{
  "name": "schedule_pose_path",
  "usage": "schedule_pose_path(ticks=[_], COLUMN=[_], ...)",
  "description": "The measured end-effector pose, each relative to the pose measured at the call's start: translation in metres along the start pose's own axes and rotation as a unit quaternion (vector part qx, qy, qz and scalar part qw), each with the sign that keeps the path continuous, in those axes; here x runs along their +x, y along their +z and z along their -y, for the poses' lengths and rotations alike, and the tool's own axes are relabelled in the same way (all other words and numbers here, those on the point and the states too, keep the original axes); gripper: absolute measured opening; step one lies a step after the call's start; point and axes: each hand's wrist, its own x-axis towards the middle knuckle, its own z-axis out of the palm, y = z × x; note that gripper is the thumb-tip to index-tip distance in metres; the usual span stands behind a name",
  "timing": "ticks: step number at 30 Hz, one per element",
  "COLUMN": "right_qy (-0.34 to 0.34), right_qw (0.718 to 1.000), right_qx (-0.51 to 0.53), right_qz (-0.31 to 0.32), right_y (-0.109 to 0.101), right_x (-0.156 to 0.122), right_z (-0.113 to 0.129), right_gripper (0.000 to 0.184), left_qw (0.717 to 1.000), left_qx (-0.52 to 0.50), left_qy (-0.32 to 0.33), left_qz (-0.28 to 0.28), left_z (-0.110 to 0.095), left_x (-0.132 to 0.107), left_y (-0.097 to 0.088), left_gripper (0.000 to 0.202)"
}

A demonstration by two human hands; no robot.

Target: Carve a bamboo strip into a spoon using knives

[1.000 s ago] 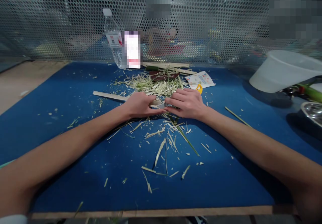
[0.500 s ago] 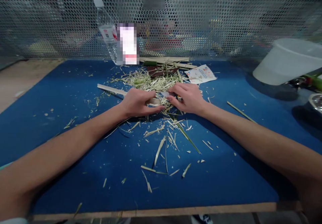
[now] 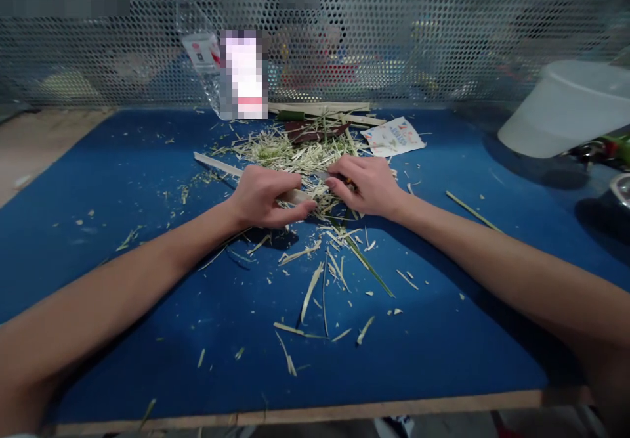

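Observation:
In the head view my left hand (image 3: 268, 195) is closed around a pale bamboo strip (image 3: 216, 163), whose long end sticks out to the left past my knuckles. Its short end shows between my thumb and forefinger. Facing it, my right hand (image 3: 367, 185) grips a knife (image 3: 321, 174); the thin grey blade points left toward the strip, and most of the handle is hidden in my fingers. A small gap separates the two hands. Beneath and behind them lies a heap of pale green-white shavings (image 3: 275, 152).
A blue mat (image 3: 197, 333) covers the table, strewn with loose slivers. At the back are a leaning plastic bottle (image 3: 201, 50), a blurred phone (image 3: 243, 73), longer strips (image 3: 339, 107) and a printed packet (image 3: 392, 137) before a perforated metal screen (image 3: 369, 24). A white bucket (image 3: 556, 113) stands right.
The view has shifted slightly. My left hand has drawn a little left, away from the right, and the strip is tilted more steeply. Less of the knife's blade shows. Both grips remain.

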Motion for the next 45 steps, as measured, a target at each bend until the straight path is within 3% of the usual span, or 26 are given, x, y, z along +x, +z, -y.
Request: schedule_pose_path(ticks=[12, 32, 37, 45], right_qy=[-0.018, -0.03, -0.036, -0.126], right_qw=[1.0, 0.999, 0.999, 0.986], right_qx=[0.01, 0.006, -0.001, -0.086], right_qz=[-0.015, -0.021, -0.01, 0.065], right_y=[0.003, 0.003, 0.003, -0.011], right_x=[-0.001, -0.001, -0.001, 0.009], right_z=[-0.003, -0.002, -0.002, -0.003], right_gripper=[0.026, 0.024, 0.025, 0.031], left_qw=[0.986, 0.986, 0.993, 0.993], left_qx=[-0.079, -0.082, -0.07, -0.027], left_qy=[0.125, 0.132, 0.083, -0.06], left_qz=[-0.081, -0.065, -0.04, 0.103], left_z=[0.006, 0.004, 0.005, -0.002], left_x=[0.0, -0.001, -0.002, 0.003], left_y=[0.001, 0.001, 0.002, 0.005], left_gripper=[0.015, 0.013, 0.024, 0.026])
